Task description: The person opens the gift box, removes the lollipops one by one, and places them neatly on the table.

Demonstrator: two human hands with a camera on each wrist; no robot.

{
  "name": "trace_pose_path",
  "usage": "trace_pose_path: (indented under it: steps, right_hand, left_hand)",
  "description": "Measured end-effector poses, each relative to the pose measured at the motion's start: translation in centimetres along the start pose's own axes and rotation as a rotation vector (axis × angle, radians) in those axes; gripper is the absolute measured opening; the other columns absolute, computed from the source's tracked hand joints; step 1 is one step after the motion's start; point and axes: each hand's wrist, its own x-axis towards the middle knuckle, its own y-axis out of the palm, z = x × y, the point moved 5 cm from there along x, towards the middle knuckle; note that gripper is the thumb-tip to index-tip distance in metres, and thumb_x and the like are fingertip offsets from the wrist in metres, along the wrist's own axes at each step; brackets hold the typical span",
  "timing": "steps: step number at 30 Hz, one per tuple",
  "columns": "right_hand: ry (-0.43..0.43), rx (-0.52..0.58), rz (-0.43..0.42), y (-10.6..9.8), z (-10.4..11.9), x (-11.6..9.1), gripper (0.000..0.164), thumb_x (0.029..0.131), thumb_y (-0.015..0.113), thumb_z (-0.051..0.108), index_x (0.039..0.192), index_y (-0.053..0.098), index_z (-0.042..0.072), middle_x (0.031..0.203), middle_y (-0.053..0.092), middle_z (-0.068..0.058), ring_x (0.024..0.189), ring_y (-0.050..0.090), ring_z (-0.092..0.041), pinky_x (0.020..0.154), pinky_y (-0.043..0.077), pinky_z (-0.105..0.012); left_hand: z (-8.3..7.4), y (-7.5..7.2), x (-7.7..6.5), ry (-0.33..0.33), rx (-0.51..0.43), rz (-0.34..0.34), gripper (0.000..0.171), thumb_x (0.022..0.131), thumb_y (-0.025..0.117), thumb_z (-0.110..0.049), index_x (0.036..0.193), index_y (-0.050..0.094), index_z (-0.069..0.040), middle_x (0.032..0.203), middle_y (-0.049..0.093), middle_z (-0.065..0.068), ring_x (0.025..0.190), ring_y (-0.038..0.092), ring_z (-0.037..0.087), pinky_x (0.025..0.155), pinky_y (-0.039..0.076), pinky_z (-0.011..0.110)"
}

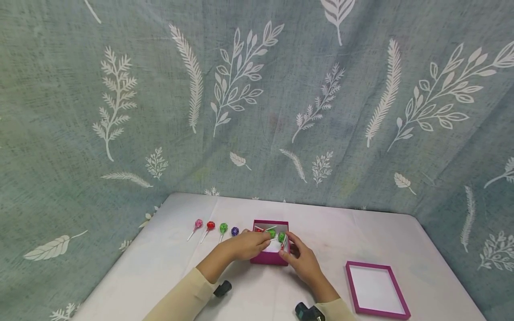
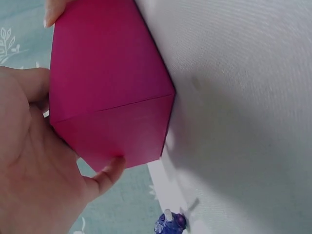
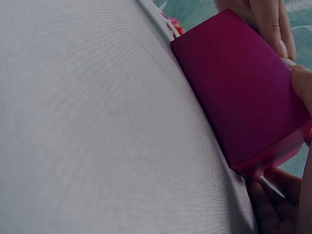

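Observation:
A magenta box [image 1: 269, 258] stands uncovered on the table with its white inside showing. Several wrapped lollipops lie in it, among them a green lollipop [image 1: 282, 237] near the right wall. My left hand [image 1: 250, 245] reaches over the left wall, its fingertips inside beside another green lollipop [image 1: 271, 233]; whether they pinch it I cannot tell. One finger [image 2: 113, 171] of that hand touches the outer left wall. My right hand [image 1: 304, 261] grips the box's right side, thumb [image 3: 301, 80] at the front rim and the other fingers along the right wall.
Left of the box lie a pink lollipop [image 1: 198, 224], a red lollipop [image 1: 210, 225], a green lollipop [image 1: 223, 228] and a blue-purple lollipop [image 1: 235, 231] in a row. A magenta-rimmed lid [image 1: 377, 289] lies inside up at the right. Patterned cloth [image 1: 257, 111] hangs behind the table.

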Motion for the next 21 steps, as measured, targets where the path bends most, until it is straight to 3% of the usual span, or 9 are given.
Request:
trace_pose_path:
  steps: [2, 6, 9, 13, 16, 21]
  right_hand:
    - [-0.002, 0.003, -0.001, 0.0, 0.0, 0.0, 0.068, 0.086, 0.07, 0.048, 0.145, 0.045, 0.027, 0.135, 0.056, -0.015, 0.115, 0.059, -0.031, 0.09, 0.049, -0.05]
    - [-0.006, 0.012, -0.003, 0.0, 0.1, -0.1, 0.067, 0.086, 0.071, 0.044, 0.145, 0.046, 0.027, 0.135, 0.056, -0.015, 0.115, 0.059, -0.031, 0.091, 0.048, -0.05]
    - [-0.007, 0.012, -0.001, 0.0, 0.1, -0.1, 0.066, 0.087, 0.071, 0.043, 0.146, 0.045, 0.026, 0.135, 0.055, -0.015, 0.115, 0.059, -0.032, 0.092, 0.048, -0.05]
    - [-0.009, 0.001, 0.0, 0.0, -0.1, 0.1, 0.067, 0.087, 0.07, 0.044, 0.146, 0.045, 0.026, 0.136, 0.055, -0.016, 0.116, 0.059, -0.032, 0.091, 0.048, -0.05]
    - [-0.006, -0.002, 0.002, 0.0, -0.2, 0.1, 0.067, 0.087, 0.07, 0.045, 0.146, 0.044, 0.027, 0.136, 0.055, -0.015, 0.116, 0.058, -0.032, 0.091, 0.048, -0.05]
    - [0.001, 0.013, 0.002, -0.1, -0.1, 0.0, 0.067, 0.086, 0.071, 0.045, 0.146, 0.045, 0.027, 0.136, 0.055, -0.015, 0.117, 0.058, -0.032, 0.092, 0.047, -0.05]
  left_hand:
    - [0.1, -0.1, -0.1, 0.006, -0.018, -0.014, 0.016, 0.104, 0.041, -0.027, 0.11, 0.056, -0.023, 0.107, 0.062, -0.01, 0.105, 0.058, 0.011, 0.089, 0.037, 0.044]
    - [0.4, -0.1, -0.4, 0.007, -0.048, -0.013, 0.037, 0.101, 0.043, -0.018, 0.136, 0.054, -0.014, 0.137, 0.055, -0.001, 0.131, 0.045, 0.018, 0.098, 0.033, 0.047]
    - [0.6, -0.1, -0.5, 0.015, -0.066, -0.013, 0.043, 0.101, 0.045, -0.016, 0.144, 0.049, -0.012, 0.144, 0.049, 0.004, 0.136, 0.039, 0.023, 0.105, 0.03, 0.05]
    - [1.1, -0.6, -0.5, 0.034, -0.142, -0.079, 0.04, 0.098, 0.058, -0.017, 0.137, 0.055, -0.008, 0.127, 0.058, 0.003, 0.115, 0.055, 0.018, 0.097, 0.042, 0.041]
    - [1.5, -1.1, -0.6, 0.017, -0.243, -0.153, 0.037, 0.09, 0.072, -0.02, 0.124, 0.063, -0.009, 0.107, 0.061, -0.003, 0.094, 0.057, 0.011, 0.084, 0.049, 0.032]
    - [2.1, -1.6, -0.8, -0.024, -0.362, -0.285, 0.031, 0.08, 0.082, -0.023, 0.103, 0.063, -0.016, 0.093, 0.062, -0.009, 0.088, 0.058, 0.01, 0.081, 0.05, 0.034]
